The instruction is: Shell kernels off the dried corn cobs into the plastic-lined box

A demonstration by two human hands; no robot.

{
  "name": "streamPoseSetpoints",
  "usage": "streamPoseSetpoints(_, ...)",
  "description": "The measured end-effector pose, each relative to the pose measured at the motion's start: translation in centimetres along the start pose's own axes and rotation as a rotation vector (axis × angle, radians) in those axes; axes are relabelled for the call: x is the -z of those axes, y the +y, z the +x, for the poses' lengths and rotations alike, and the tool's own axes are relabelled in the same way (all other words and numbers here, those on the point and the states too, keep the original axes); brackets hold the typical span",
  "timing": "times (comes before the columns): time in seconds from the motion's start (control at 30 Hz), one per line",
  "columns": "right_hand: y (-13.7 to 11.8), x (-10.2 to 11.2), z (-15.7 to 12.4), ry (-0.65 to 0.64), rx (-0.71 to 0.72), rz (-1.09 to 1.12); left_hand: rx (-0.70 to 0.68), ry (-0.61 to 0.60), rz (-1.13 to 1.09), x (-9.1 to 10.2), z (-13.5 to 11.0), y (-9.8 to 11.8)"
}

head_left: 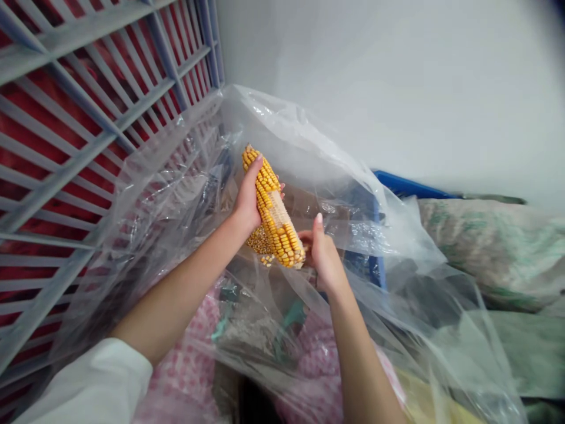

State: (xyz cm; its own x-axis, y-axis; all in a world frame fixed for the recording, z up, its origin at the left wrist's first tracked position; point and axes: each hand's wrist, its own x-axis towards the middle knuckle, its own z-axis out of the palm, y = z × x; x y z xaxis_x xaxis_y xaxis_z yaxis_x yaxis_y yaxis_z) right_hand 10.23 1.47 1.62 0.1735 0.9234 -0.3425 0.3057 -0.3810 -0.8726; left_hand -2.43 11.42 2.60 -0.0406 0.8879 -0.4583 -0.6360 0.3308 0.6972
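Observation:
An ear of dried yellow corn (282, 227) slants down to the right over a clear plastic bag (353, 235). My left hand (249, 197) is closed around its upper part, thumb on top. A pale strip of bare cob shows along the middle, with rows of kernels on either side. My right hand (324, 253) is at the lower end of the ear, thumb raised and fingers curled inward. What those fingers hold is partly hidden. Loose corn kernels (259, 240) lie in the bag beneath the ear.
A grey slatted plastic crate (117, 126) with red behind its slats rises on the left. A blue crate (379, 247) is partly behind the bag. Stuffed woven sacks (489, 247) lie at right, by a white wall (397, 88). Pink patterned cloth (185, 359) is below.

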Motion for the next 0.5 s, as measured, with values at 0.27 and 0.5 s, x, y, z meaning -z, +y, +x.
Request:
streamPoseSetpoints(0.27,-1.5,-0.2,-1.3,0.123,0.184,-0.495,-0.137,0.0,0.059,-0.5,-0.6,-1.2)
streamPoseSetpoints(0.5,-0.4,-2.0,-0.7,0.009,0.149,-0.481,-0.122,-0.039,0.124,-0.7,-1.3,-1.7)
